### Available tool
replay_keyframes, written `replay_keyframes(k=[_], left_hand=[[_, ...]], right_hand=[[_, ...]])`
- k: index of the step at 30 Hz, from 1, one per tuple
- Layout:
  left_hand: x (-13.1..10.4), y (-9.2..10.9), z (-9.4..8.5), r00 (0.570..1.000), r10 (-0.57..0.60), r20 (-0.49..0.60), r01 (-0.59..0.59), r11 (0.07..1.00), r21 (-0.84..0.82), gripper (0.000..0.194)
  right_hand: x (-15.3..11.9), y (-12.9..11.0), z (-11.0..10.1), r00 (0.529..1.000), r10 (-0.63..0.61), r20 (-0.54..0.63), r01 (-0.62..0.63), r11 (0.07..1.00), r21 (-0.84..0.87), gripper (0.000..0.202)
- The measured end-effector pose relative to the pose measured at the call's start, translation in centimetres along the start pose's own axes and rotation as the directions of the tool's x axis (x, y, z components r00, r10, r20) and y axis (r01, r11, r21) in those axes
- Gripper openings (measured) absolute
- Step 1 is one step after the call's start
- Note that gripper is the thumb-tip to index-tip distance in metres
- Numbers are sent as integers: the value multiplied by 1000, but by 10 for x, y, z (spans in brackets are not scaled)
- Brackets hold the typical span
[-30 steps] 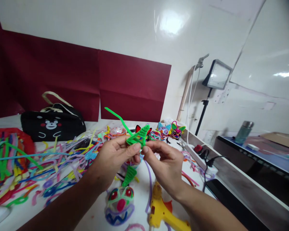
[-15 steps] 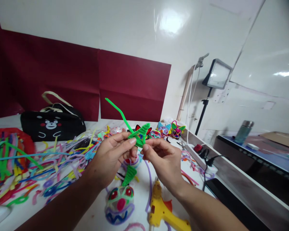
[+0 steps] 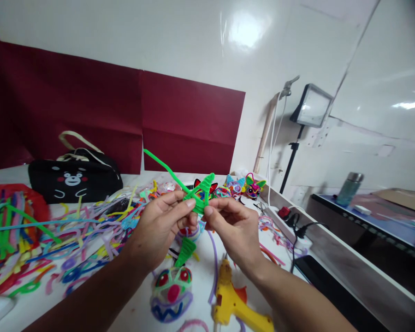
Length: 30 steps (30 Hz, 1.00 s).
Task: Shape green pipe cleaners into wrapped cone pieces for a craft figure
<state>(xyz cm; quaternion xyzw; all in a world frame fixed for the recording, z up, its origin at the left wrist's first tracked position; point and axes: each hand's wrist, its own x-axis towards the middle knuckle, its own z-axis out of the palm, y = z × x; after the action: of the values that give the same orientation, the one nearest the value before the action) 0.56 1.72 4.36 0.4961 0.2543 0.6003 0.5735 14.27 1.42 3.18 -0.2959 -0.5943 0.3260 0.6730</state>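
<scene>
Both my hands pinch a bright green pipe cleaner (image 3: 204, 188) bent into a pointed, partly wound triangle, held up over the table. My left hand (image 3: 164, 216) grips its left lower corner between thumb and fingers. One long loose end sticks out up and left from there. The thumb and fingertips of my right hand (image 3: 233, 226) are closed on the lower right corner. Below my hands lies a clown-like face (image 3: 172, 295) with red eyes, a red nose and a purple-edged mouth. A wound green triangle (image 3: 186, 251) lies at its top edge.
A yellow hot glue gun (image 3: 228, 297) lies beneath my right forearm. Loose pipe cleaners (image 3: 90, 230) cover the left side. Finished colourful faces (image 3: 254, 185) stand at the back, near a black bag (image 3: 76, 180). A power strip (image 3: 299, 235) and dark phone (image 3: 325, 281) are at right.
The loose end of the green pipe cleaner has swung down and left. The triangle has turned slightly more upright; both hands keep their pinch in nearly the same place.
</scene>
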Motion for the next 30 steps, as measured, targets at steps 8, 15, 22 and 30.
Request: replay_keyframes(k=[8,15,22,30], left_hand=[[0,-1,0,1000,10,13,-10,1000,22,9],[2,0,-1,999,37,14,-37,998,48,8],[2,1,-1,994,93,-57,-83,983,162,7],[2,-3,-2,990,125,-71,-100,954,284,11]], right_hand=[[1,1,-3,999,1,46,1,1000,-29,15],[1,2,-4,998,47,46,-46,999,-23,20],[3,2,-3,996,79,33,-79,997,-2,18],[8,4,-2,981,156,115,-165,984,69,14]])
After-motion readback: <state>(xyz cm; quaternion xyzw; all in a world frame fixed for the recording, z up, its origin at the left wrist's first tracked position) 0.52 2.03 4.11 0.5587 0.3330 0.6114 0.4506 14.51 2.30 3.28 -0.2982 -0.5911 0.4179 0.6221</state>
